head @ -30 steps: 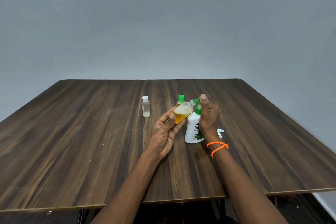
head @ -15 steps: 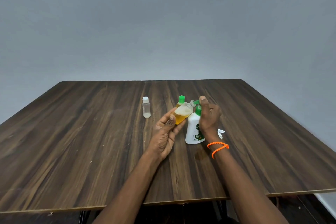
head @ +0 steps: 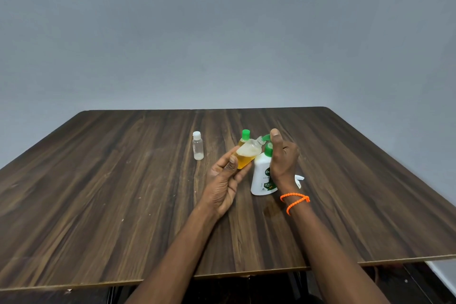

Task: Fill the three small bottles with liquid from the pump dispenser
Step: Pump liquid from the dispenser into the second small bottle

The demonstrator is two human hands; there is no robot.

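Amber liquid sits in the lower part of the open bottle (head: 246, 155), roughly half full by my read. Left hand (head: 225, 180) pinches it between thumb and fingers, tilted, neck aimed up-right at the green spout of the dispenser (head: 262, 175). Right hand (head: 282, 158) wraps the dispenser's neck, thumb up on the pump head; fingers behind are hidden, so grip depth is partly a guess.

Change over the last second: almost none. Bottle, hands and dispenser hold the same pose; liquid level looks the same, no visible rise. Reads as between pump strokes or a slow stroke, not a finished fill.

Other two: green-capped bottle (head: 244, 138) stands just behind the held one, amber inside, likely done. White-capped bottle (head: 198, 146) stands apart to the left on the table (head: 98, 192), nearly clear, only a little at the bottom, so still to fill.

Risk: spout and neck barely aligned; drips likely.
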